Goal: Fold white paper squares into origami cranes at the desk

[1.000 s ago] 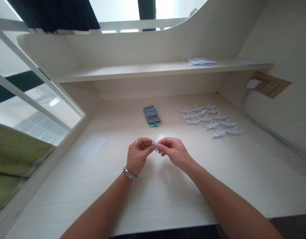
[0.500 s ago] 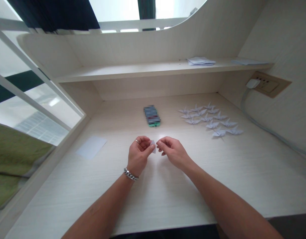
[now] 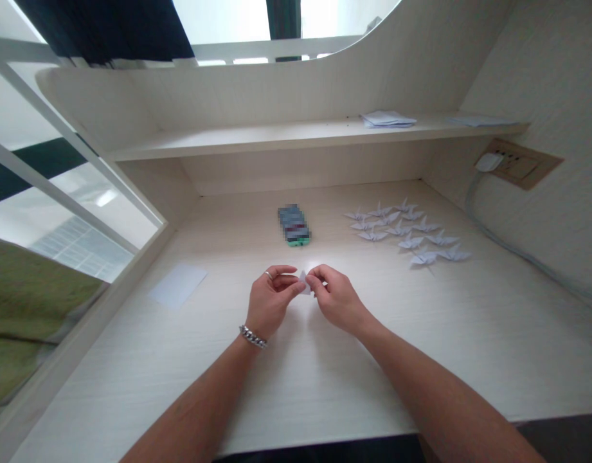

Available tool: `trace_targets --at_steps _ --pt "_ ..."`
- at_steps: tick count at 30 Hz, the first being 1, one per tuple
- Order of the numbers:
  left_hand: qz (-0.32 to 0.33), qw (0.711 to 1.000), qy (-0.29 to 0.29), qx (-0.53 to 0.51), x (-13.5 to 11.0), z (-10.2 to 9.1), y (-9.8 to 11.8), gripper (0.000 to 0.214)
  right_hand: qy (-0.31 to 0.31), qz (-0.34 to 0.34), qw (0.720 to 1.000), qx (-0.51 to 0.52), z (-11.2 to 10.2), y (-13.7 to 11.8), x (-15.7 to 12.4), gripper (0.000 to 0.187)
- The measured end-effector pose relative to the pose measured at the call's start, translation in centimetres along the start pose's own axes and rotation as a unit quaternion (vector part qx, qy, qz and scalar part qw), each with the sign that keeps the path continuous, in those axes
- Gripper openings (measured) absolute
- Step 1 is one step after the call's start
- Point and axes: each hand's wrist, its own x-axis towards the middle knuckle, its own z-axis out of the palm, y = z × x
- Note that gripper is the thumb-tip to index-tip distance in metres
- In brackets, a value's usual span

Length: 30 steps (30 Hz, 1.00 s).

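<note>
A small folded piece of white paper point(image 3: 305, 285) is held between my two hands, just above the desk point(image 3: 257, 399). My left hand point(image 3: 271, 296), with a ring and a chain bracelet at the wrist, pinches its left side between thumb and fingers. Thumb and fingertips of my right hand point(image 3: 335, 294) close on its right side. Part of the paper is hidden by the fingers. Several white paper cranes point(image 3: 402, 228) stand grouped beyond my right hand. To the left of my hands lies a flat white sheet of paper point(image 3: 179, 284).
A pixelated object with a green edge point(image 3: 298, 242) lies behind my hands. Folded papers point(image 3: 387, 119) rest on the shelf point(image 3: 276, 140) above the desk. At right, a white plug point(image 3: 489, 162) sits in the wall socket point(image 3: 527, 167), its cable point(image 3: 512, 247) running along the wall.
My left hand has shifted slightly right with the paper, and its fingers have straightened a little. My right fingertips, beside the paper before, now grip its right side.
</note>
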Motion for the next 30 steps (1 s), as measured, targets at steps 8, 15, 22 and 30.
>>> trace_targets --at_steps 8,15,22,30 --pt "-0.03 0.998 -0.044 -0.036 0.1 -0.5 0.0 0.031 -0.116 0.122 0.949 0.266 -1.2 0.0 0.8 0.031" --pt "0.014 0.999 -0.028 0.027 0.3 -0.7 -0.4 0.023 -0.112 0.134 0.952 0.252 -0.6 0.1 0.6 0.031" --pt "0.02 0.997 -0.057 0.053 0.0 -0.3 -0.3 0.025 -0.049 0.042 0.989 0.132 0.1 0.1 0.0 0.02" --pt "-0.05 0.995 -0.051 -0.071 0.0 0.1 -0.2 0.026 -0.007 0.011 0.995 0.095 0.3 0.5 0.1 0.021"
